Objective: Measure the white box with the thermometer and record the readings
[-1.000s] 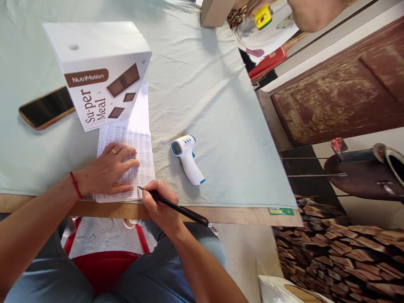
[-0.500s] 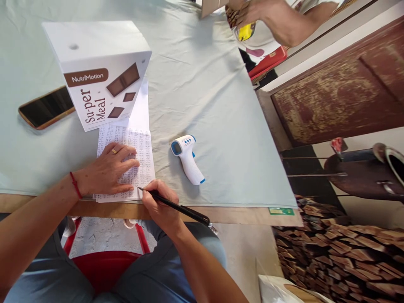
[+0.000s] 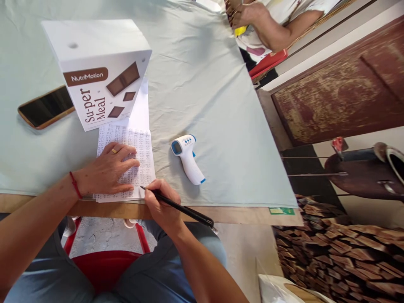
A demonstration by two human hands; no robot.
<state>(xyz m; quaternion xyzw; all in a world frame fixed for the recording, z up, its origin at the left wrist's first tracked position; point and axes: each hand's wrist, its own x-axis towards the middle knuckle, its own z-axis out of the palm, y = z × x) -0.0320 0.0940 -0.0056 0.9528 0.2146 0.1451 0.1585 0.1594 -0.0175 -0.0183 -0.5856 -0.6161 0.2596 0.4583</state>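
Under my left hand (image 3: pixel 110 170) lies a sheet of paper (image 3: pixel 143 158) covered in dense rows of small handwriting. That hand rests flat on it with the fingers spread, a ring and a red wrist cord showing. My right hand (image 3: pixel 164 206) grips a black pen (image 3: pixel 189 213), its tip at the lower right part of the sheet. A white and blue infrared thermometer (image 3: pixel 188 159) lies on the cloth to the right of the paper. Beyond the paper stands a white NutriMotion box (image 3: pixel 104 90), covering part of the sheets and of a smartphone (image 3: pixel 47 107).
A pale cloth (image 3: pixel 217 155) covers the table, whose wooden front edge (image 3: pixel 246 213) shows near my lap. Across the far right corner is another person's arm (image 3: pixel 271 29). Stacked firewood (image 3: pixel 347 256) and a dark red door (image 3: pixel 341 80) are to the right.
The pen and my right hand have shifted slightly to the right along the paper. The other person's arm has moved up and left, and the cardboard piece near it has left view.
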